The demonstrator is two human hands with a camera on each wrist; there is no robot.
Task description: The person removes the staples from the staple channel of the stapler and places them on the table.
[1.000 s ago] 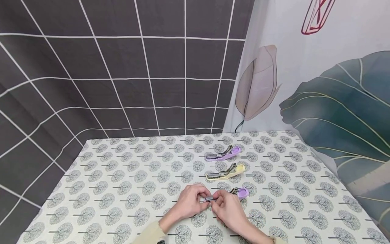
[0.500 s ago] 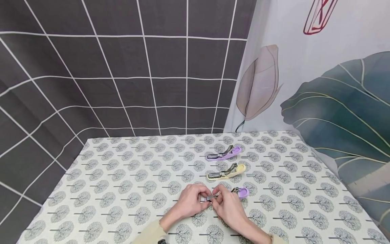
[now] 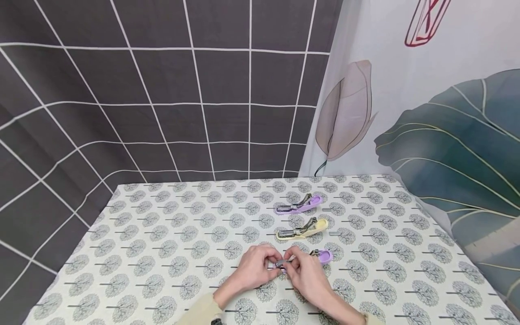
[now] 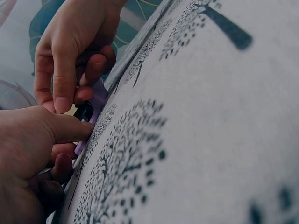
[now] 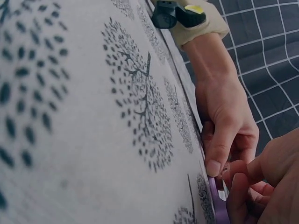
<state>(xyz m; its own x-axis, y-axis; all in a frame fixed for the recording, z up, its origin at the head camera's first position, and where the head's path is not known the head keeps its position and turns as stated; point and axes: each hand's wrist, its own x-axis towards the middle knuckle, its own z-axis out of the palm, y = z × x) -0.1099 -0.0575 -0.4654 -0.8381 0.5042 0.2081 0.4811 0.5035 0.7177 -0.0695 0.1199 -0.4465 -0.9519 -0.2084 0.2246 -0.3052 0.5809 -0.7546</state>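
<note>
An opened purple stapler [image 3: 325, 257] lies on the patterned cloth, its front end largely covered by both hands. My left hand [image 3: 255, 267] pinches that front end between thumb and fingers. From the other side, my right hand [image 3: 305, 273] pinches a small grey strip, which looks like staples [image 3: 281, 262], over the stapler's metal channel. Fingertips of the two hands nearly meet there. In the left wrist view, the purple body [image 4: 98, 100] shows beneath the fingers. The right wrist view catches a purple edge [image 5: 218, 200] beside the fingertips.
Behind the hands lie a yellow opened stapler [image 3: 302, 230] and another purple one [image 3: 299, 205]. A grey staple strip [image 3: 334, 234] sits right of the yellow stapler, and a second strip [image 3: 326, 209] by the far purple one. A dark gridded curtain [image 3: 162, 90] hangs behind the table.
The grey strip shifts and tilts slightly between the fingertips, and the right fingers adjust around it. The left hand stays nearly still, and the other staplers have not moved.
</note>
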